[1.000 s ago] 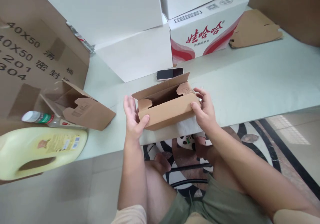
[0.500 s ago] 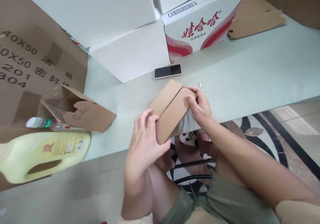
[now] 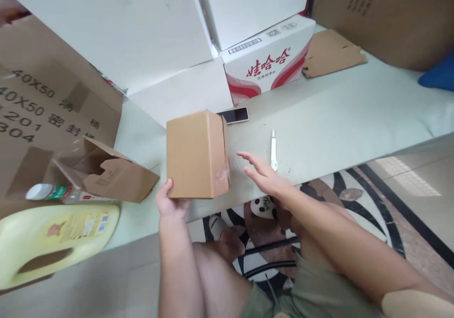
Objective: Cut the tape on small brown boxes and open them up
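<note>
My left hand (image 3: 169,203) grips the small brown cardboard box (image 3: 196,154) at its near left corner, fingers tucked underneath and thumb up against the near edge, so the box is lifted and tilted with one broad plain face turned up toward me. Its flaps are closed, and it hangs over the near edge of the pale green table (image 3: 354,114), roughly in the middle of the scene. My right hand (image 3: 262,176) holds nothing: it is flat and spread, palm down, just to the right of the box and apart from it, though slightly blurred. Just beyond its fingertips a slim white tool (image 3: 273,148) lies on the table, pointing away from me. A dark-screened phone with a pale rim (image 3: 236,115) lies flat behind the box, partly hidden by its far right corner. To the left sits an open brown cardboard box with loose flaps (image 3: 113,176), and nearer still a clear bottle with a white cap (image 3: 53,193) lies on its side beside a pale yellow plastic jug with a handle (image 3: 53,242). Farther off stand large plain white cartons (image 3: 124,29), a white carton printed with red characters (image 3: 266,62), and to its right a flat brown cardboard blank (image 3: 331,53).
</note>
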The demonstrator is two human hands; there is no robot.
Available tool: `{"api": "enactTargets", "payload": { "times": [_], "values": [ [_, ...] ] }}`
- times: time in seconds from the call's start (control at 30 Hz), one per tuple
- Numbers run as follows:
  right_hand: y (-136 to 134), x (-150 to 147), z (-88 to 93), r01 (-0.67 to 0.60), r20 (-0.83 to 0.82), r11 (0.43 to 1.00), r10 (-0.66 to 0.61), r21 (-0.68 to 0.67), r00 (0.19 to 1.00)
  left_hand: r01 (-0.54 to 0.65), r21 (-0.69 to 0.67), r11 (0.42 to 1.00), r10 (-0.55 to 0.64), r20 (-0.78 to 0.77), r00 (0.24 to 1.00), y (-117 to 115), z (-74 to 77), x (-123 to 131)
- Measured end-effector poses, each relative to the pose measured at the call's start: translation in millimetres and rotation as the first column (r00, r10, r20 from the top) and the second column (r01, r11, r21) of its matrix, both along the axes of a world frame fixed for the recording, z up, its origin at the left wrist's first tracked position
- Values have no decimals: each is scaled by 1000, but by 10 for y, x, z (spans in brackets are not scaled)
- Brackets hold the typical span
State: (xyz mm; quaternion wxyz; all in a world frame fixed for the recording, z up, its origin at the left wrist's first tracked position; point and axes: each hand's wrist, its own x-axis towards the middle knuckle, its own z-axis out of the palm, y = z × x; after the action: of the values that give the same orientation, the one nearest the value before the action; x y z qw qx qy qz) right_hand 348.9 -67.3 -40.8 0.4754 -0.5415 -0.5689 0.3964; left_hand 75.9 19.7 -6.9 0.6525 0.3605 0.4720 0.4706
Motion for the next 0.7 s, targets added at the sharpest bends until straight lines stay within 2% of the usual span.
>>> {"api": "enactTargets", "payload": {
  "times": [0.07,0.17,0.27,0.3,0.33,0.37,0.4,0.43,0.47,0.5,0.57,0.6,0.63,0.7],
  "values": [
    [-31,-23,41,-23,12,996,22,81,1000,80,-105,991,-71,94,993,-48,-117,136],
    [-51,-12,90,92,-3,984,-93,154,996,244,-207,948,-227,102,969,-111,-245,337],
    [-64,37,123,206,-75,943,-193,261,978,437,-193,878,-457,-72,886,-146,-345,470],
    [-73,48,129,231,-98,926,-211,298,973,495,-149,856,-516,-169,840,-156,-366,500],
    [-84,50,134,245,-111,912,-220,328,969,519,-70,852,-515,-283,809,-168,-377,525],
    [-96,42,136,244,-110,905,-219,347,969,496,56,866,-437,-395,808,-181,-378,546],
    [-107,24,137,227,-93,906,-208,357,974,434,230,871,-287,-480,829,-196,-366,562],
    [-115,-1,137,198,-63,912,-187,359,980,356,424,833,-104,-512,853,-213,-344,578],
    [-120,-29,138,160,-29,919,-160,361,987,299,595,746,53,-501,864,-231,-315,594],
    [-120,-55,140,121,1,924,-130,363,991,300,711,636,146,-492,858,-251,-283,613],
    [-106,-75,149,65,29,926,-82,372,996,394,813,429,202,-511,835,-288,-226,666],
    [-92,-59,155,53,32,926,-71,374,997,437,826,355,208,-525,825,-304,-208,698],
    [-76,-22,160,67,36,926,-87,372,996,456,835,308,221,-529,819,-315,-200,730],
    [-43,109,150,180,95,926,-222,333,970,440,859,263,259,-502,825,-325,-209,780]
  ]
}}
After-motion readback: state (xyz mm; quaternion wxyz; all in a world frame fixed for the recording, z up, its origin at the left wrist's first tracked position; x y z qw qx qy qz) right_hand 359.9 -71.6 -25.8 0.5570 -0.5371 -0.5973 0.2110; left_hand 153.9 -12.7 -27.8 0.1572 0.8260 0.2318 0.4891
